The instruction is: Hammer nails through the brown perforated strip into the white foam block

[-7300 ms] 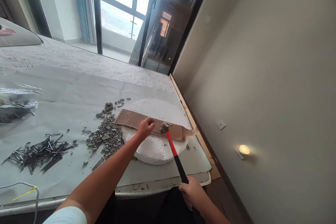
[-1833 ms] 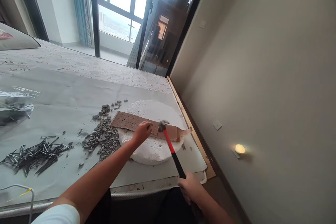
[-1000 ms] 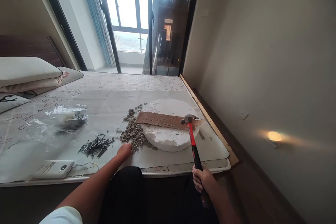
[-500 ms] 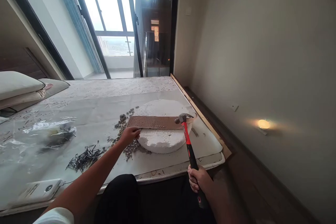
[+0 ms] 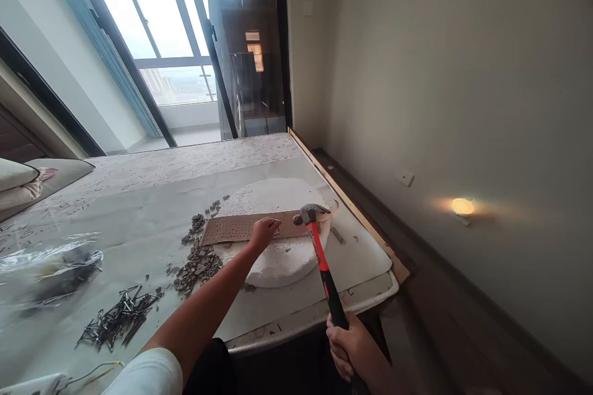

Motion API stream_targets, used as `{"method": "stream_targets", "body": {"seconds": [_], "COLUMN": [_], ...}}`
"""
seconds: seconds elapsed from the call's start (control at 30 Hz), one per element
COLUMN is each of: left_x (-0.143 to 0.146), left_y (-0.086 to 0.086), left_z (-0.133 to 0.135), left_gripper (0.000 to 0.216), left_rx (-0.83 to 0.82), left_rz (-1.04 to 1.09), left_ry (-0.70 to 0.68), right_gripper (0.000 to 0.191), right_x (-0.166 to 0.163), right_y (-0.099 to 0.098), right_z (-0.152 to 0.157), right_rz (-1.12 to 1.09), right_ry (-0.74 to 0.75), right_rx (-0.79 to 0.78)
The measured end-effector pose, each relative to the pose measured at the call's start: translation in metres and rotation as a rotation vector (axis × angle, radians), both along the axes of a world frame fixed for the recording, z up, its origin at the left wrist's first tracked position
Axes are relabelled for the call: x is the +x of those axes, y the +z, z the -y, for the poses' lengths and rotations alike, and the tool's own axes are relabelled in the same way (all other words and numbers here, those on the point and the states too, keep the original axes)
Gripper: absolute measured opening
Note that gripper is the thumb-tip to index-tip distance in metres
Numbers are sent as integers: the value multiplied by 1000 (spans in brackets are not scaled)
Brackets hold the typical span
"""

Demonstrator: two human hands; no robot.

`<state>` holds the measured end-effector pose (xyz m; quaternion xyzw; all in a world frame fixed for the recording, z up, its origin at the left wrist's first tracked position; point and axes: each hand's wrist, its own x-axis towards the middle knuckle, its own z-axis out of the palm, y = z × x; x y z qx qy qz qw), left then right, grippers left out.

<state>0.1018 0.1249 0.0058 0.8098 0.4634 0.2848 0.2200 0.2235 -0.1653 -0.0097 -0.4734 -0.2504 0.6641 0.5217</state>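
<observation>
My right hand grips the black lower handle of a red and black claw hammer. The hammer's metal head is over the right part of a brown perforated board. Across a round white block lies this board, reaching past its left side. My left hand is closed in a pinch above the board's middle, just left of the hammer head. A thin nail seems to stick out at its fingertips, though it is very small in view. Loose dark nails form a pile at the left front.
Grey stone rubble lies left of the block. A clear plastic bag and a white power strip are at the left. A wooden rail runs along the bed's right edge, near the wall. Folded bedding sits far left.
My left hand has moved right, from the board's front edge to above its middle. The hammer stays over the board's right part. The camera view has turned slightly to the right.
</observation>
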Motion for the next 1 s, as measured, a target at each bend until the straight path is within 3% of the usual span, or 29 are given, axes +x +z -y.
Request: {"method": "stream_targets", "body": {"seconds": [0.3,1.0], "left_x": [1,1], "left_y": [-12,-18], "left_z": [-2,-2], "left_gripper": [37,37], "left_rx": [-14,-20], "left_rz": [-22,8], "left_ry": [-3,2], "right_gripper": [29,32], "right_x": [2,-1], "right_y": [-4,-1], "right_z": [-4,-6], "right_rz": [-69,-13], "right_ry": [-1,33], "right_rx": [-14,-44]}}
